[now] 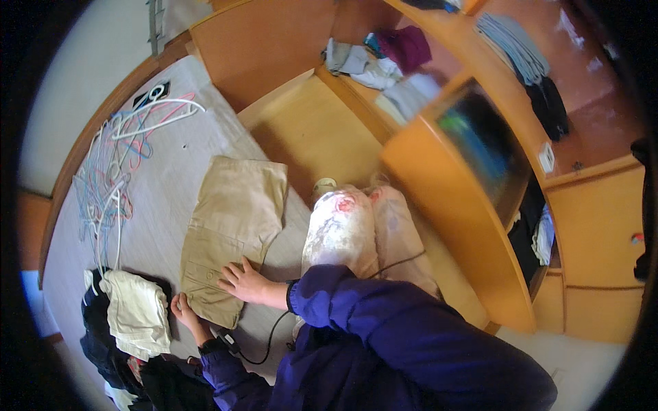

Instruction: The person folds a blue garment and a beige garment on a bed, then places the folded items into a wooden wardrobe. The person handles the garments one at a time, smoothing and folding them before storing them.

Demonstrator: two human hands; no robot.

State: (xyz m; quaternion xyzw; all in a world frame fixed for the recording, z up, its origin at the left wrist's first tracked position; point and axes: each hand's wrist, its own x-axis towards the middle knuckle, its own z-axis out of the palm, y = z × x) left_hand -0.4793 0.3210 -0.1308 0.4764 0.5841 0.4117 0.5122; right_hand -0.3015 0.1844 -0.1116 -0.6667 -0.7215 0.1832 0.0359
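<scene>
A khaki pair of trousers or shorts lies laid out on the grey-covered bed; it may be folded. My right hand rests flat on its near part, fingers spread, by a pocket. At the garment's near left corner is my left hand, its fingers apart and touching the edge. Left of that hand, a folded cream garment sits on top of dark clothes.
Tangled wire hangers, white, blue and pink, cover the bed's far left. On the right stands a wooden cabinet with an open door and shelves of folded clothes. A dark cable runs past my right wrist.
</scene>
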